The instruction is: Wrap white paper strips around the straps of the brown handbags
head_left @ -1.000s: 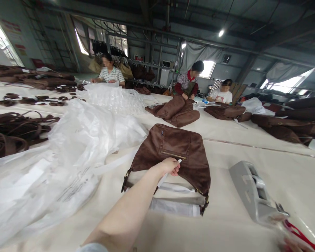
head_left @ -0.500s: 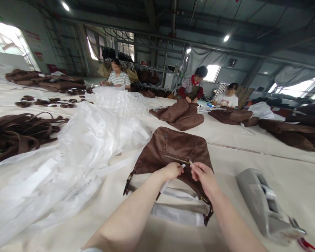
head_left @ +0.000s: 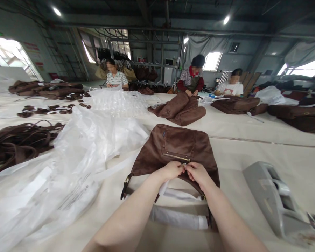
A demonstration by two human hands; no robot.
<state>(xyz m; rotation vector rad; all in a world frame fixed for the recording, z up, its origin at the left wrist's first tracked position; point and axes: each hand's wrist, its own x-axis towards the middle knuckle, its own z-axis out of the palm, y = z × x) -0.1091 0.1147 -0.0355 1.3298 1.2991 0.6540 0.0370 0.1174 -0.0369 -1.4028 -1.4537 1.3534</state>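
Note:
A brown suede-like handbag lies flat before me, its strap end toward me. Across its panel runs a brass zipper. At the zipper's right end my left hand is closed in a pinch on a small white strip. My right hand meets it there, thumb and fingers pressed together; what exactly it grips is hidden by the fingertips. White wrapping covers the strap nearest me. A dark buckled tab sticks out at the bag's left corner.
Crumpled clear plastic bags cover the left of the table. A grey tape dispenser stands at the right. Brown straps lie far left. Another brown bag lies beyond mine, handled by a person; two other people sit nearby.
My right hand has moved left, so both hands' fingertips now meet over the white strip; before, they were slightly apart. The view has shifted a little.

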